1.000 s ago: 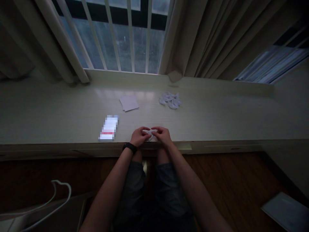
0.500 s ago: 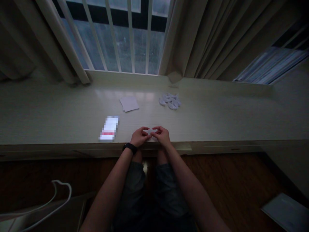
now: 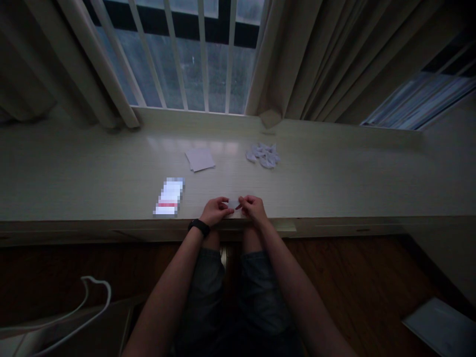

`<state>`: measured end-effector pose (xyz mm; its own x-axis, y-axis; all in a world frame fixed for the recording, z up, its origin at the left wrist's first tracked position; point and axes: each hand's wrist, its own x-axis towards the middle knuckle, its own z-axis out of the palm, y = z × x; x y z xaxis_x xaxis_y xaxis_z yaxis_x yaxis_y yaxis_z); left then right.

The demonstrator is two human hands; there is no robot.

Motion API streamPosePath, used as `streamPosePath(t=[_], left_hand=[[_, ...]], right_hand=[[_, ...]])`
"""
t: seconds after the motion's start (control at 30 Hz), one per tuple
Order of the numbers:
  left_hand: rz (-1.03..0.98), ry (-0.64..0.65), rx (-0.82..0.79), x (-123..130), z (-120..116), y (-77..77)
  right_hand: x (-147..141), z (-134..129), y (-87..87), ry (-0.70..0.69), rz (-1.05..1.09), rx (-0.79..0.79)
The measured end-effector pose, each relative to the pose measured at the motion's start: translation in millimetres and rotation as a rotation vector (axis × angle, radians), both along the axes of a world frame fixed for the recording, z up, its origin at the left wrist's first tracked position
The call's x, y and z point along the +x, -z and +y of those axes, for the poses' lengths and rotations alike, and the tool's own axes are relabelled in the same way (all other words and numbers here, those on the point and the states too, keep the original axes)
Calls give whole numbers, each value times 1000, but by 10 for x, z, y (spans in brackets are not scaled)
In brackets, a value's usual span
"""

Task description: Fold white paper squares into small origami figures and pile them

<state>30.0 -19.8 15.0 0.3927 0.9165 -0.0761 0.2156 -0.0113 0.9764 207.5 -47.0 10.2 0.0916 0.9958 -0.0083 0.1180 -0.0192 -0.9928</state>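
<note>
Near the front edge of the pale ledge, a small folded piece of white paper (image 3: 233,204) is held between my two hands. My left hand (image 3: 215,211), with a black band on its wrist, pinches the paper's left side between thumb and fingers. At the paper's right end, my right hand (image 3: 253,208) has thumb and fingertips closed on it. The paper's ends are partly hidden by my fingers. Farther back lie a small stack of square white paper sheets (image 3: 201,159) and, to its right, a pile of folded or twisted white paper pieces (image 3: 264,155).
A phone with a lit screen (image 3: 169,197) lies on the ledge (image 3: 334,183) left of my hands. Curtains (image 3: 312,64) and a barred window stand behind. A white cable (image 3: 108,292) loops at the lower left; a flat pale object (image 3: 442,322) lies at the lower right.
My right hand has shifted slightly right and its fingers have turned inward, closing at the paper's right end. More of the paper shows between my hands. The left hand has barely moved.
</note>
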Motion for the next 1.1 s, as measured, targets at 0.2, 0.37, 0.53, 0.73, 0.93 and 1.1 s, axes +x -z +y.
streamPosePath(t=[0.2,0.37,0.53,0.73,0.93,1.1], left_hand=[[9,-21,34,6,-17,-10],[34,-52,89,22,-32,28],[95,-48,148,25,-20,90],[80,-13,133,21,-19,85],[78,-26,114,30,-40,40],[138,9,170,27,-39,10]], right_hand=[[-46,45,57,121,-86,66],[-72,50,59,192,-52,59],[-29,40,42,33,55,5],[-35,50,8,17,164,-43],[8,-6,-51,37,189,-34],[9,-5,-35,64,244,-38]])
